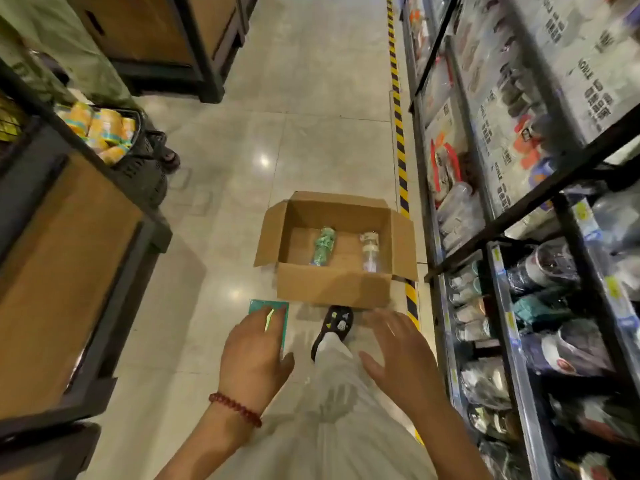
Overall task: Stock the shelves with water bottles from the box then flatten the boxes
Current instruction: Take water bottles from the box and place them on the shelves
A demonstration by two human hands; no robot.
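Open box (334, 268) on the aisle floor (311, 98), flaps up, holding two bottles lying apart: a green one (324, 246) at centre and a pale one (370, 251) by the right wall. Both hands, left (254, 351) and right (398, 348), hang above and short of the box, fingers spread, holding nothing. The shelves (526, 271) to the right are crowded. Likely risks: a loose bottle rolling away from a one-handed reach; a foot (334, 327) at the box's near wall knocking it; a placed bottle toppling neighbours on the packed shelf.
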